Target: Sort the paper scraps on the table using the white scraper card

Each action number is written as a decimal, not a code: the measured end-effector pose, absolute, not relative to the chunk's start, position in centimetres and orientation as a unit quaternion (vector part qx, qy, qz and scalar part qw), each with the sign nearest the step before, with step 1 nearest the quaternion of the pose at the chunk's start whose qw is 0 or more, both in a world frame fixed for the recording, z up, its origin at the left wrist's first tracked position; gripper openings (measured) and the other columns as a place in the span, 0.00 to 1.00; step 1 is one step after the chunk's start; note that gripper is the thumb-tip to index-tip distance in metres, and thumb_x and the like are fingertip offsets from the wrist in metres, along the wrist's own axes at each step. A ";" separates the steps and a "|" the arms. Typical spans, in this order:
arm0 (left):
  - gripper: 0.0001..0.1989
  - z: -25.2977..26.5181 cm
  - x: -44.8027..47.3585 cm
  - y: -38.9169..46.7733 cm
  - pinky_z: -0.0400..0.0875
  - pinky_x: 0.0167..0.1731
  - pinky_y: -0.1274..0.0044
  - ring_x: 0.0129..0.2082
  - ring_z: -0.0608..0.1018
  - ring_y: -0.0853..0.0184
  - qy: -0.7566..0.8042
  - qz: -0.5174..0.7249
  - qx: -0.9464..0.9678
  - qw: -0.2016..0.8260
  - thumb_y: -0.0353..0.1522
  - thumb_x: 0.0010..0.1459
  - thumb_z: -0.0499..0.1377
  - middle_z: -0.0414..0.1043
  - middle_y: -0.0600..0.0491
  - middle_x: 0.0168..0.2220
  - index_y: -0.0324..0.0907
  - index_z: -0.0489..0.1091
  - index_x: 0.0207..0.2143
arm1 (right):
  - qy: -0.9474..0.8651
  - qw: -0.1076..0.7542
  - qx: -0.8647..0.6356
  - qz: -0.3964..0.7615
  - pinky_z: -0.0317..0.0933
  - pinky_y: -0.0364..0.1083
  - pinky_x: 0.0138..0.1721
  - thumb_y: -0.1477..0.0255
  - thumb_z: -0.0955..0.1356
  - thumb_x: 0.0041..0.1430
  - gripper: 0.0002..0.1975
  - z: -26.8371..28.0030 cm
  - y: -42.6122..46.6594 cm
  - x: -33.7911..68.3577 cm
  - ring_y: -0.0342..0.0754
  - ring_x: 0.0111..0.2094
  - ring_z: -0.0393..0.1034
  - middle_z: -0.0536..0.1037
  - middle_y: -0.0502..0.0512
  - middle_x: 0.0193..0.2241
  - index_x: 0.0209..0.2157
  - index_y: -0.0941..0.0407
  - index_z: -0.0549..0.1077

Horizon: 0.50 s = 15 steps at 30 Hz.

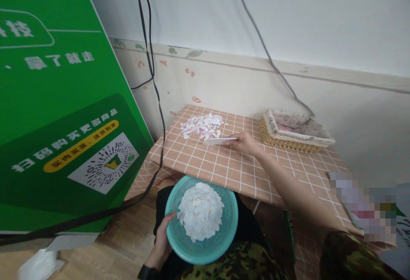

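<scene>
- Centre: my right hand (244, 142) pinches a white card (218, 141), fingers clamped, beside paper scraps (204, 125); I'd keep the card low.
- Bottom centre: my left hand (162, 240) clamps the teal basket (228, 229) at its rim; I'd hold it level.

Ok so the table (188, 154) has a brown cloth (248, 175) over it, white grid pattern, and it hangs down past the left edge. Paper scraps (201, 127), white with bits of pink, lie in a loose heap toward the back left. Back right there's a wicker basket (291, 142) near the wall. White crumpled thing (41, 266) on the wood-look floor (120, 256), kinda blurry tbh.
</scene>
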<state>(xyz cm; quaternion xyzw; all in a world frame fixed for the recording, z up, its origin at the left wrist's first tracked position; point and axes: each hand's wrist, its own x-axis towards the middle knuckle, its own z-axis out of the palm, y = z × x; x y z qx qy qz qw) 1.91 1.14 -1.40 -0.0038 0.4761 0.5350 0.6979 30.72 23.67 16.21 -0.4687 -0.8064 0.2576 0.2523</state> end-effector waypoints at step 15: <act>0.09 -1.2 2.0 1.3 0.72 0.36 0.67 0.28 0.79 0.58 0.482 0.527 0.000 0.700 0.33 0.45 0.62 0.80 0.48 0.27 0.36 0.76 0.29 | -0.850 0.260 -0.449 0.089 0.63 0.46 0.40 0.75 0.61 0.57 0.20 13.6 13.8 26.6 0.50 0.39 0.73 0.77 0.56 0.44 0.51 0.52 0.71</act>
